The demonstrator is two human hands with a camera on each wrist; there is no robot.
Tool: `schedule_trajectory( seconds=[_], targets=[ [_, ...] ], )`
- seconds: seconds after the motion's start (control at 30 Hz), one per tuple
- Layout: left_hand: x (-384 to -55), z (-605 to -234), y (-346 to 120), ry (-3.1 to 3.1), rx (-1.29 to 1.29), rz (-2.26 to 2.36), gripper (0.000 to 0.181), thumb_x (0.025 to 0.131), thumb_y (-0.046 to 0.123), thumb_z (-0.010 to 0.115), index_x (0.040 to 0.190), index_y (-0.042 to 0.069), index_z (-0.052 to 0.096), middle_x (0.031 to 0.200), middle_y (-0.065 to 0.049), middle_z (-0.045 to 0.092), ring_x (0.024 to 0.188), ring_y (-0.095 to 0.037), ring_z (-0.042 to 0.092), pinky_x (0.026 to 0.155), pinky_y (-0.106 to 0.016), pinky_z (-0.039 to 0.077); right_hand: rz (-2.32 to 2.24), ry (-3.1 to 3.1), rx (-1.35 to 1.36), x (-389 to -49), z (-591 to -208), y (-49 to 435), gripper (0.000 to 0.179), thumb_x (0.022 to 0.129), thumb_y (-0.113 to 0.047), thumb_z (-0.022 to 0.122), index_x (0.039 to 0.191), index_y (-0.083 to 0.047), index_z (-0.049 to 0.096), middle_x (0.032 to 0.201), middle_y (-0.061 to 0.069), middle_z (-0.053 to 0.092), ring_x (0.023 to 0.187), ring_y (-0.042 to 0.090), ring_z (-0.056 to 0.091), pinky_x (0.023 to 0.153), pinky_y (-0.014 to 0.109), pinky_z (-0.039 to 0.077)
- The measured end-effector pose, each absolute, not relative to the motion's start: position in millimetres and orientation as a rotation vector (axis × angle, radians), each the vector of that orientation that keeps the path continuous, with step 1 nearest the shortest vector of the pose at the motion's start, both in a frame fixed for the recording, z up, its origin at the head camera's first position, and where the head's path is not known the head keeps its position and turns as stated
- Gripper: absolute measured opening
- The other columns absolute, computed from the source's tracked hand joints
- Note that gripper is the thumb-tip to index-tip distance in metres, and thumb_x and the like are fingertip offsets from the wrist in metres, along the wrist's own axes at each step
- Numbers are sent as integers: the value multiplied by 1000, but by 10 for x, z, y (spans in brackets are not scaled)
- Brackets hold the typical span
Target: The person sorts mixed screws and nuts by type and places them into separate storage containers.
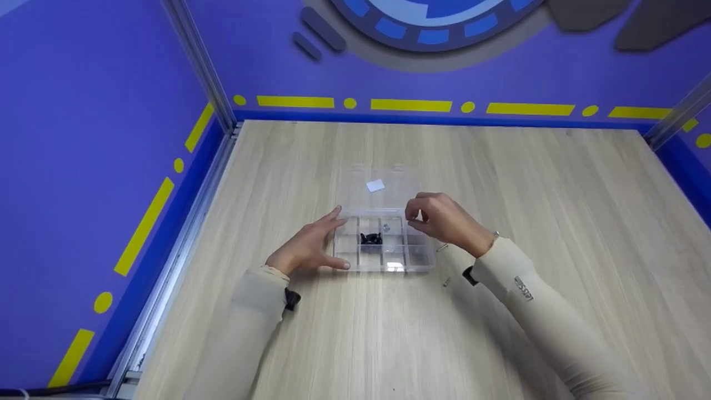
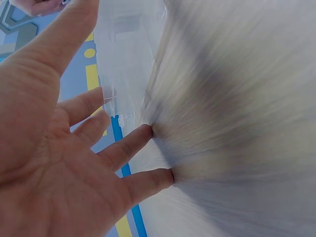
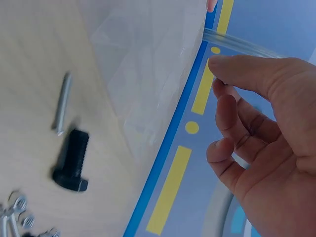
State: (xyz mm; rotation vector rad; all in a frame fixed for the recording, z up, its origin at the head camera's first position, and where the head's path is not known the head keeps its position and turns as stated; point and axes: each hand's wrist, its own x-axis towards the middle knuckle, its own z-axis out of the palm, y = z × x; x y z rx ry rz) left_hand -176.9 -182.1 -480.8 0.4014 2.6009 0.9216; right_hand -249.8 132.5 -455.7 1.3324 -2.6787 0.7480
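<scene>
Head view: my left hand [image 1: 314, 244] spread wide at the clear box [image 1: 347, 244]; right hand [image 1: 441, 219] fingertips narrow above its right side, can't tell if holding anything.

**Soft light, some blur**

The head view is bright. A white spot shines on the clear box [image 1: 369, 270], and a soft shadow lies beside the right arm [image 1: 550, 314]. The left wrist view is dimmer, with a smeary table [image 2: 247, 168]. In the right one, the black bolt [image 3: 74, 159] looks fuzzy.
</scene>
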Motion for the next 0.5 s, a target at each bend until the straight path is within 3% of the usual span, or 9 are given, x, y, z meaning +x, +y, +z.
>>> schedule_trajectory(
  seconds=[0.27, 0.5],
  targets=[
    [-1767, -4814, -1819, 2601, 425, 939, 105, 76, 38, 92, 160, 11, 36, 172, 0, 9, 157, -26, 14, 126, -45, 19, 740, -2680, 1382, -2502, -4557, 1209, 4, 88, -1, 79, 91, -4, 78, 89, 6, 73, 79, 26, 69, 67, 37, 57],
    [-1760, -4805, -1819, 2596, 433, 952, 105, 76, 37, 92, 160, 11, 36, 172, 0, 9, 157, -26, 14, 126, -45, 19, 740, -2689, 1379, -2525, -4597, 1160, 6, 87, -1, 80, 93, -4, 80, 90, 5, 76, 80, 23, 70, 69, 36, 58]
  ],
)
